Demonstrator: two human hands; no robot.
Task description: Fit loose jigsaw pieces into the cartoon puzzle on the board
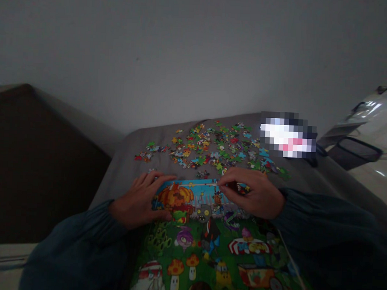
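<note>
A colourful jigsaw puzzle (208,244) with cartoon zombies, mushrooms and a pumpkin lies in front of me, its picture largely joined. My left hand (143,198) rests over its upper left edge, fingers stretched and thumb apart, holding nothing. At the top edge, right of the middle, my right hand (252,192) is closed in a pinch. Its thumb and forefinger meet at a small puzzle piece (215,182), mostly hidden by the fingertips. A thin pale gap runs along the puzzle's top strip to the left of that pinch.
Many loose puzzle pieces (209,145) are scattered on the grey cloth (122,167) beyond the puzzle. A lit, pixelated object (286,136) sits at the back right. Behind stands a pale wall (184,55); a dark brown panel (35,163) is at left.
</note>
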